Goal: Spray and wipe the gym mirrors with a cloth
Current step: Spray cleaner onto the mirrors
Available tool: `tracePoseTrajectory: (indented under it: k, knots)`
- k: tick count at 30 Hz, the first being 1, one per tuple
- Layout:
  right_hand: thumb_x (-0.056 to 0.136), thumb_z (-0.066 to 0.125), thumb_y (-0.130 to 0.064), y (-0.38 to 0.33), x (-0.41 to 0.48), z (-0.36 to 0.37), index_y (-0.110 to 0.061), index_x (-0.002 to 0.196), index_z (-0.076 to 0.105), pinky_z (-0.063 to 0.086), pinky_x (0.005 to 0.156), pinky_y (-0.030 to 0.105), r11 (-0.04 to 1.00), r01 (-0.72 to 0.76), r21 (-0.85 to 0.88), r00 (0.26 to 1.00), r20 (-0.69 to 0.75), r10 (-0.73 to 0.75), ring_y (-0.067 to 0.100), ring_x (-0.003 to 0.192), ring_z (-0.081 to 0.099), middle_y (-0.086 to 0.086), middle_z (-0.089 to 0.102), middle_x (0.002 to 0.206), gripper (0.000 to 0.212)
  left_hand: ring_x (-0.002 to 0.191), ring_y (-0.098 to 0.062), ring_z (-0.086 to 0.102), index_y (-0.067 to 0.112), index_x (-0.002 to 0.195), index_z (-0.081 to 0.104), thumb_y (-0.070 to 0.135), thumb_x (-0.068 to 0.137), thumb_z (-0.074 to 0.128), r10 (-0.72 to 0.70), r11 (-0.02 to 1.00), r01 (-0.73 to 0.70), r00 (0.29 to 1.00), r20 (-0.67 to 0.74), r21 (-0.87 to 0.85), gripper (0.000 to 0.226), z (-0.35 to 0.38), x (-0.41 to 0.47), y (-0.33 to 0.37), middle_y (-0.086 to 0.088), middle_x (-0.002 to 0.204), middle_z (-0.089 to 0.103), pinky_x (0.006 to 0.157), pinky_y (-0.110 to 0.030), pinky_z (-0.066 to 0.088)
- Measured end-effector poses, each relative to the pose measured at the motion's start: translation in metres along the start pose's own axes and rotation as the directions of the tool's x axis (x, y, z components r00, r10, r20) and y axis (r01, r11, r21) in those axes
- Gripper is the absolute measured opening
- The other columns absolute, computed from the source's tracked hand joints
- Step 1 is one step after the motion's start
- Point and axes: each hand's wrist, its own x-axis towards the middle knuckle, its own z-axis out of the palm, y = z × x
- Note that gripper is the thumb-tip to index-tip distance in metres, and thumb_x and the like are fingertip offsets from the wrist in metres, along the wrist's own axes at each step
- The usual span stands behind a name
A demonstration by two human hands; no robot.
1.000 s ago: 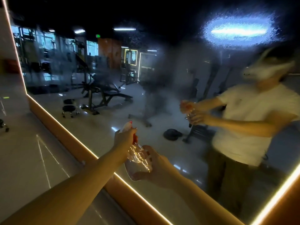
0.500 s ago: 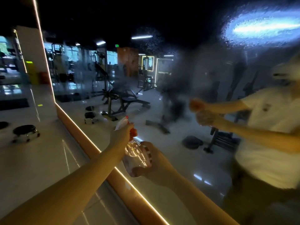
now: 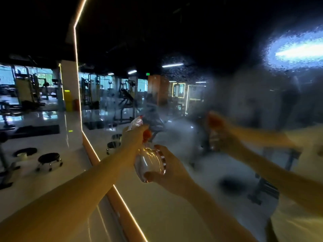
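Note:
A large gym mirror (image 3: 201, 110) fills the right side of the view, its middle and right fogged with spray mist. I hold a clear spray bottle (image 3: 148, 161) with a white nozzle and orange trigger close in front of it. My left hand (image 3: 134, 137) grips the bottle's neck and trigger head. My right hand (image 3: 171, 173) curls around the rounded body from below and the right. The nozzle points up and left toward the glass. No cloth is in view.
An orange lit frame (image 3: 111, 186) runs along the mirror's bottom and left edge. Left of the frame lie the glossy gym floor, a black stool (image 3: 49, 158) and weight machines (image 3: 26, 91). My reflection in a pale shirt (image 3: 297, 198) shows at the right.
The view has swung left, so the mirror's left edge and more of the gym floor now show. Both hands keep their hold on the bottle, which sits slightly higher.

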Motion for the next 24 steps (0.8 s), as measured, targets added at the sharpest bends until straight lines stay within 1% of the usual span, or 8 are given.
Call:
tracePoseTrajectory:
  k: [3,5,7,10,13,17,20,24]
  knots:
    - [0.065,0.090,-0.049,0.006,0.031,-0.008,-0.054,0.125,0.045,0.059,0.091,0.030,0.999,0.029,0.039,0.999,-0.028,-0.028,0.001,0.112,0.062,-0.026,0.060,0.122,0.076,0.074,-0.020,0.065,0.009,0.129,0.061,0.029,0.099,0.070,0.002,1.000,-0.002,0.997,-0.078,0.005,0.038,0.005,0.021,0.010,-0.018,0.108,0.072,0.043,-0.020,0.048]
    - [0.071,0.092,-0.036,0.006,0.048,-0.013,-0.051,0.123,0.045,0.054,0.085,0.018,0.996,0.071,0.060,0.996,-0.059,-0.067,-0.015,0.104,0.058,-0.030,0.058,0.113,0.071,0.067,-0.018,0.062,0.007,0.128,0.063,0.032,0.099,0.069,0.037,0.999,-0.037,0.995,-0.095,-0.001,0.039,0.006,0.034,0.018,-0.015,0.096,0.069,0.047,-0.023,0.047]
    - [0.075,0.090,-0.031,0.006,0.064,-0.013,-0.051,0.120,0.045,0.052,0.082,0.015,0.991,0.105,0.087,0.991,-0.090,-0.097,-0.021,0.099,0.056,-0.032,0.057,0.111,0.067,0.068,-0.018,0.064,0.010,0.125,0.064,0.038,0.098,0.071,0.085,0.996,-0.088,0.990,-0.114,-0.023,0.039,0.005,0.044,0.028,-0.011,0.092,0.069,0.053,-0.027,0.051]
    - [0.073,0.091,-0.039,0.003,0.082,-0.005,-0.060,0.123,0.037,0.054,0.094,0.022,0.982,0.176,0.067,0.977,-0.136,-0.166,-0.008,0.112,0.058,-0.029,0.052,0.127,0.077,0.074,-0.018,0.067,0.018,0.116,0.065,0.037,0.098,0.070,0.152,0.985,-0.159,0.981,-0.119,-0.060,0.027,-0.001,0.060,0.037,-0.010,0.099,0.073,0.054,-0.025,0.051]
    - [0.072,0.091,-0.044,-0.001,0.099,0.008,-0.054,0.138,0.025,0.044,0.103,0.021,0.968,0.250,-0.014,0.960,-0.129,-0.249,-0.003,0.125,0.045,-0.027,0.037,0.141,0.094,0.067,-0.016,0.061,0.024,0.110,0.064,0.035,0.102,0.065,0.200,0.978,-0.207,0.969,-0.142,-0.032,0.013,-0.008,0.077,0.044,-0.010,0.097,0.070,0.046,-0.023,0.045]
    - [0.071,0.081,-0.054,0.002,0.130,0.032,-0.044,0.145,0.033,0.056,0.100,0.041,0.968,0.251,0.030,0.959,-0.141,-0.244,0.012,0.125,0.058,-0.011,0.049,0.144,0.089,0.064,-0.014,0.058,0.029,0.101,0.063,0.024,0.107,0.058,0.266,0.964,-0.267,0.957,-0.118,0.005,0.009,-0.019,0.103,0.049,-0.002,0.082,0.066,0.049,-0.024,0.044]
    - [0.071,0.085,-0.053,0.004,0.149,0.044,-0.038,0.150,0.033,0.055,0.101,0.046,0.970,0.239,0.048,0.963,-0.140,-0.230,0.017,0.128,0.057,-0.010,0.049,0.146,0.096,0.066,-0.011,0.057,0.025,0.105,0.062,0.017,0.107,0.056,0.273,0.962,-0.269,0.957,-0.101,0.051,0.010,-0.029,0.123,0.047,0.000,0.081,0.062,0.048,-0.018,0.044]
    - [0.069,0.087,-0.057,0.005,0.174,0.064,-0.035,0.154,0.030,0.054,0.103,0.044,0.979,0.199,0.032,0.972,-0.131,-0.194,0.015,0.133,0.054,-0.011,0.046,0.151,0.105,0.065,-0.010,0.052,0.018,0.123,0.057,0.015,0.108,0.054,0.220,0.973,-0.212,0.971,-0.089,0.092,0.016,-0.046,0.156,0.043,-0.003,0.085,0.056,0.039,-0.012,0.040]
